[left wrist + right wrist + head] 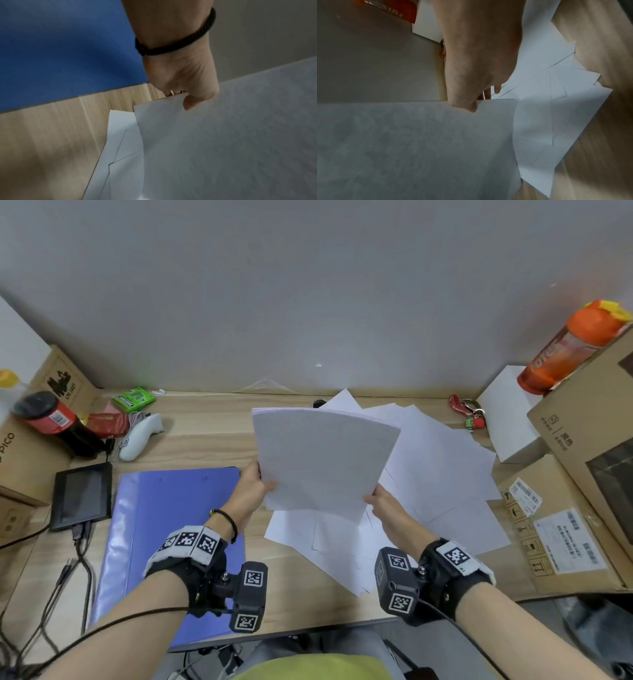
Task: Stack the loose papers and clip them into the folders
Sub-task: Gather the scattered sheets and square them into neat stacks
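Observation:
I hold a stack of white papers (322, 460) tilted up above the desk. My left hand (258, 482) pinches its lower left edge, thumb on top (190, 104). At the lower right edge my right hand (378, 501) pinches the same stack (419, 142), its thumb (471, 108) pressing the top sheet. More loose white sheets (442, 474) lie fanned out on the wooden desk beneath and to the right. A closed blue folder (164, 529) lies flat on the desk to the left, also seen in the left wrist view (60, 54).
Cardboard boxes (582, 467) and an orange bottle (568, 347) crowd the right side. At left are a small black screen (82, 494), a white controller (140, 436), a red can (51, 416) and cables. A red keychain (469, 412) lies by the wall.

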{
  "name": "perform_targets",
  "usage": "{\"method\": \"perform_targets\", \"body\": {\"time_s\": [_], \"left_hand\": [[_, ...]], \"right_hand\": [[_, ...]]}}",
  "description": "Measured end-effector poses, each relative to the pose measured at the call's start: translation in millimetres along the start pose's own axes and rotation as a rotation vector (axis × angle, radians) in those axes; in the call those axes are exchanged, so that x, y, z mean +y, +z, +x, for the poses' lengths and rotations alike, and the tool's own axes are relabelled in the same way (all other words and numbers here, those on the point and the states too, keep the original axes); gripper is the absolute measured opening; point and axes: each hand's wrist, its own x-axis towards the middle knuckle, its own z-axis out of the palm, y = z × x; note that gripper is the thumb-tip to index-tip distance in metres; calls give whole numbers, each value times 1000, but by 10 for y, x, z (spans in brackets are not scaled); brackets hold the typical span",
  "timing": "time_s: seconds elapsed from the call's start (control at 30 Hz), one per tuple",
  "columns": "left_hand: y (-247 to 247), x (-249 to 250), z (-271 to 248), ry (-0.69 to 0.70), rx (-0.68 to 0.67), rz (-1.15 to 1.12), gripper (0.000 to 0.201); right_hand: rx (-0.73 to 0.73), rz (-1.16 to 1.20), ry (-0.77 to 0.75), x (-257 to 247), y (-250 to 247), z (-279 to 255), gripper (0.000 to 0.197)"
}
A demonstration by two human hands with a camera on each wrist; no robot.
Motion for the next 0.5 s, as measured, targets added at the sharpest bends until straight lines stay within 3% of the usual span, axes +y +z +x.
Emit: {"method": "perform_targets", "body": {"time_s": [0.13,0.33,0.5], "left_hand": [[61,-76,-47,-5,-3,1,34],[37,221,40,99,51,-58,37],[22,14,-76,-2,-53,68,30]], "right_hand": [[22,51,-33,-31,32,2,45],[68,184,-191,-367,-100,-13,38],[79,148,-106,-35,-105,-26,23]]}}
